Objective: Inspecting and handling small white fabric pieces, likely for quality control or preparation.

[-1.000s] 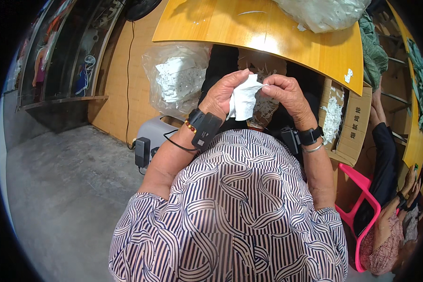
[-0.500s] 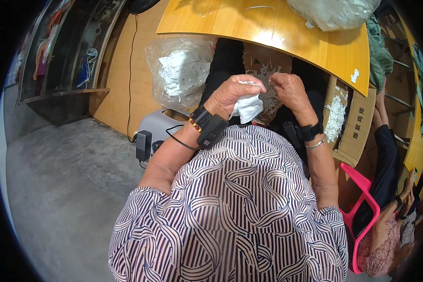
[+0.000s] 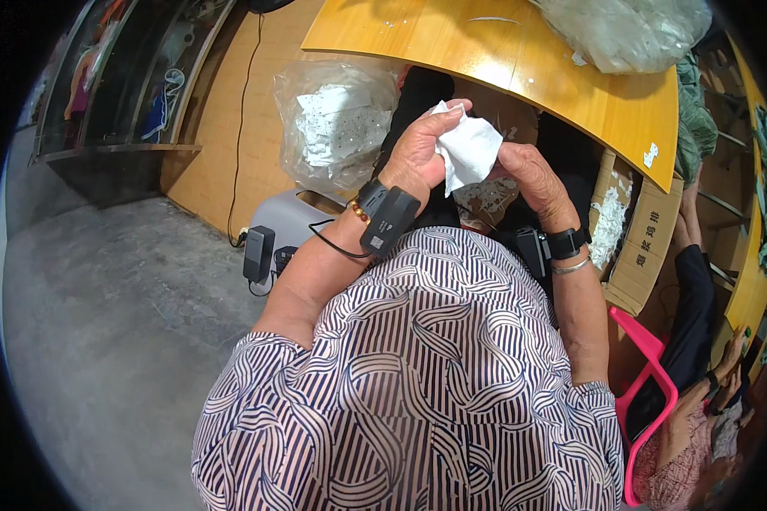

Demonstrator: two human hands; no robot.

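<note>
My left hand (image 3: 419, 152) is closed on a small white cloth (image 3: 470, 152), thumb over its upper edge. The cloth fans out from that grip toward the right and hangs over my lap. My right hand (image 3: 533, 177) is at the cloth's right edge, its fingers bent and pinched together against it; the fingertips are partly hidden. Below the cloth, white scraps (image 3: 484, 200) lie between my dark-trousered legs.
A clear bag of white pieces (image 3: 332, 123) stands left of my legs. The yellow table (image 3: 494, 51) ahead bears another plastic bag (image 3: 626, 30). At right are a cardboard box (image 3: 643, 243) with white scraps, a pink chair (image 3: 648, 383) and another person's arm (image 3: 689, 213).
The white cloth has been raised and spread out between my hands. My right hand has come down from above to the cloth's right edge.
</note>
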